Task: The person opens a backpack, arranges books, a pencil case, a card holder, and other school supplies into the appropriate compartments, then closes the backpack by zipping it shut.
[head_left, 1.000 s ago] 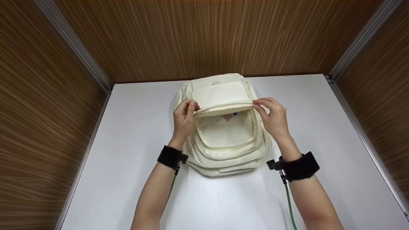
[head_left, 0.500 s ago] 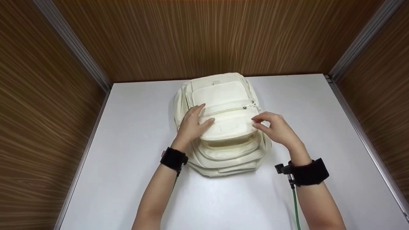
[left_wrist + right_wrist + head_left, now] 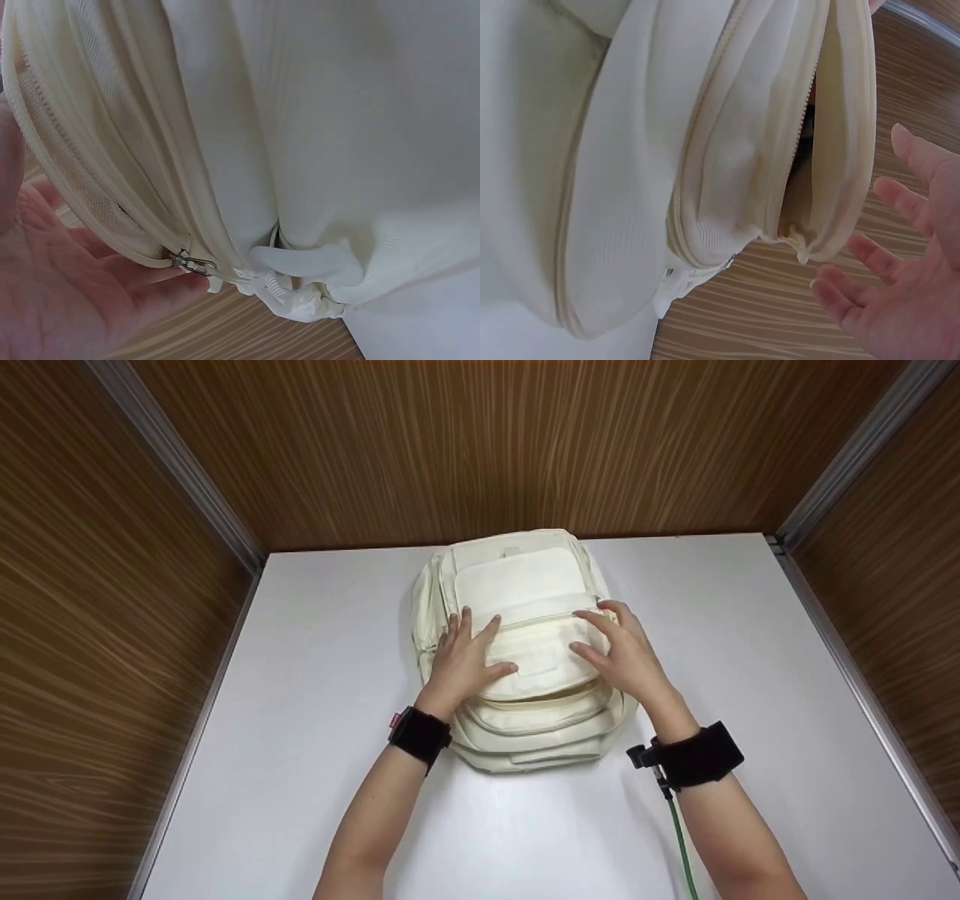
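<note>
A cream backpack (image 3: 517, 574) lies on the white table, its front pocket flap (image 3: 536, 664) folded down over the pocket. Spread fingers of my left hand (image 3: 461, 664) rest on the flap's left side. In the left wrist view, a metal zipper pull (image 3: 193, 263) sits at the pocket's corner, close to a fingertip. My right hand (image 3: 626, 652) is at the flap's right edge, fingers apart and loosely bent, holding nothing. The right wrist view shows the unzipped pocket gap (image 3: 799, 180), with something dark inside that I cannot identify.
Wood-grain panels (image 3: 495, 450) stand behind and at both sides of the white table (image 3: 315, 660). Black straps with cameras are on both wrists, and a green cable (image 3: 679, 840) runs down from the right one.
Both hands have let go of the pocket's raised edge. The flap has dropped over the opening. The left hand now lies flat on it, and the right hand moved away, then back beside it.
</note>
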{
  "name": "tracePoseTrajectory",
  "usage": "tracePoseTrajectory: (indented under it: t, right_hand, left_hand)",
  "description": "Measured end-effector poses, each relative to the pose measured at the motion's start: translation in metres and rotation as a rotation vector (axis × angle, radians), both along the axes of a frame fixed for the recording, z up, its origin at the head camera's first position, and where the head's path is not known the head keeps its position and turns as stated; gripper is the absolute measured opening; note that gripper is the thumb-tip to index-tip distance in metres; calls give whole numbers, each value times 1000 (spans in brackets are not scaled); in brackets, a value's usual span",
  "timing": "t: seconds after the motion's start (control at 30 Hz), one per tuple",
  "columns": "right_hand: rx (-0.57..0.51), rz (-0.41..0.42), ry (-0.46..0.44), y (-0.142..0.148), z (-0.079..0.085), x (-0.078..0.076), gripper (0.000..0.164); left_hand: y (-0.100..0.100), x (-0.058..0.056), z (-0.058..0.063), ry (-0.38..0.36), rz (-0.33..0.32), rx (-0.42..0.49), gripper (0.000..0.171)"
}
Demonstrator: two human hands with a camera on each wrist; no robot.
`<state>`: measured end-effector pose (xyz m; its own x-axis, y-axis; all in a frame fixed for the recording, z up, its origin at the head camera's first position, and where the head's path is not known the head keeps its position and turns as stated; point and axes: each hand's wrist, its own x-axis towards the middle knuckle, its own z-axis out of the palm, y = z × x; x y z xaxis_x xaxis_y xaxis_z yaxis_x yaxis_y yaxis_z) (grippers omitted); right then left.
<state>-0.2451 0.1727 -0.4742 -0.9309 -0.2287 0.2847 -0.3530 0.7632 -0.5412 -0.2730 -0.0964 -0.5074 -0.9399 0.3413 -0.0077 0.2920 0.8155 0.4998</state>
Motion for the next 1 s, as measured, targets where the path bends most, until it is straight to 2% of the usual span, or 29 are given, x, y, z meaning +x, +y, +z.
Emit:
tracePoseTrajectory:
  t: [0.3,0.5,0.6,0.73,0.83,0.93,1.0]
  right_hand:
    - [307,92,-18,-35,-3,-10,64]
    - [406,104,-82,-53,-9,-15,67]
    - [458,92,-78,-58,-14,-16,65]
    - [509,79,-84,-61,-19,-18,63]
    - [523,69,-98,-62,-20,-18,62]
    - [519,68,-118,-63,-18,-19,61]
    - [515,69,-129,-64,-17,-19,61]
  left_hand:
    - [-8,-15,-6,-2,-31,42,87]
    - [-12,-22,-10,26,-48,63,86]
    - [-15,-23,-10,36,-53,84,85]
    - [-21,-24,-12,59,-46,177,79]
    - [-26,-26,-16,118,1,320,67]
    - [-31,-29,-23,185,100,453,54]
    - [-36,-31,-26,201,168,498,49]
